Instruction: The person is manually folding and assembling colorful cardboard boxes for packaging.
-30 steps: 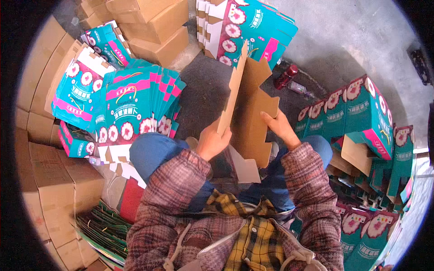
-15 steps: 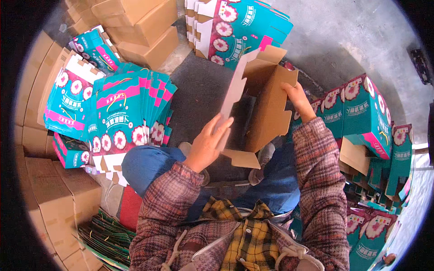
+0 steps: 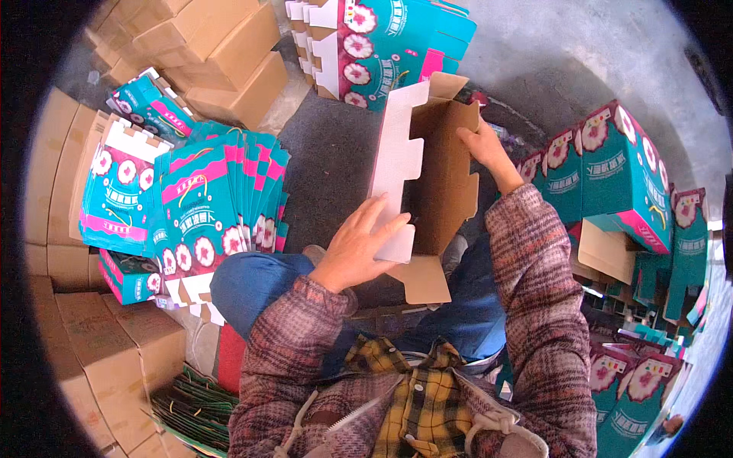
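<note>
While the person sits among stacked packaging, a half-opened carton point(image 3: 431, 179) is held upright between both hands above the lap, its plain brown inside facing the camera and its white notched side panel point(image 3: 397, 168) turned toward the person's left. The carton's long axis runs nearly vertically in the head view, from the open top flaps near the teal stack at the upper edge down to a loose bottom flap point(image 3: 422, 278) hanging just above the blue trouser knee point(image 3: 252, 282).

The left hand point(image 3: 359, 248) lies at the lower end of the white panel, fingers point(image 3: 382, 221) spread and pressed flat against its outer face, thumb beneath; the hand is open, steadying rather than pinching. The right hand point(image 3: 485, 149) meets the opposite wall higher up, its fingers curled over the brown edge and closed on it. The carton thus sits between the two hands, left low and outside, right high and at the rim; both touch it, and neither is nearer.

Beside the left knee lies a fanned pile of flat teal-and-pink blanks point(image 3: 214, 206). Finished teal boxes point(image 3: 618, 175) stand to the right, plain brown cartons point(image 3: 221, 53) at upper left, and grey floor point(image 3: 580, 53) beyond.
</note>
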Available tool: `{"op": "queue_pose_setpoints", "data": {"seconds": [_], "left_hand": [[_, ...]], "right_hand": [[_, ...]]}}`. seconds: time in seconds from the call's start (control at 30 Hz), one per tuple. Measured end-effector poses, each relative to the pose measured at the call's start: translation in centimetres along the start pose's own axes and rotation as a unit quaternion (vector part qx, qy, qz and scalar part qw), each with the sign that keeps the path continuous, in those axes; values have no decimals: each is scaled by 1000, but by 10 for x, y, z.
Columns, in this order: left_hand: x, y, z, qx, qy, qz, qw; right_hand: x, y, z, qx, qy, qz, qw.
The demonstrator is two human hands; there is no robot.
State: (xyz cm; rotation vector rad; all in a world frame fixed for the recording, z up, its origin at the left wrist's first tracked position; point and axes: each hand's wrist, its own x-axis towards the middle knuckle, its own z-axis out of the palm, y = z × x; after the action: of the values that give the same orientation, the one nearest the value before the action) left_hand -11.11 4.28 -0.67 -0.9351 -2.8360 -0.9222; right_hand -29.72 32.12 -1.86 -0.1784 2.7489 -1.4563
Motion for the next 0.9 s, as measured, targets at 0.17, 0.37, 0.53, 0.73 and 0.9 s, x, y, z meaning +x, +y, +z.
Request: {"op": "queue_pose_setpoints", "data": {"seconds": [0.17,0.37,0.53,0.73,0.9], "left_hand": [[7,5,5,31,-5,8,999],[12,12,7,36,-30,11,999],[11,13,17,73,-32,14,997],[-11,18,16,-28,-88,69,993],[-15,16,25,-31,-41,70,996]], "right_hand": [[-2,-1,-6,-88,64,-50,993],[-5,-3,-5,-95,93,-55,990],[-7,-1,-5,-61,47,-33,997],[-5,11,-11,-64,54,-34,996],[-5,10,-11,-31,36,-24,999]]}}
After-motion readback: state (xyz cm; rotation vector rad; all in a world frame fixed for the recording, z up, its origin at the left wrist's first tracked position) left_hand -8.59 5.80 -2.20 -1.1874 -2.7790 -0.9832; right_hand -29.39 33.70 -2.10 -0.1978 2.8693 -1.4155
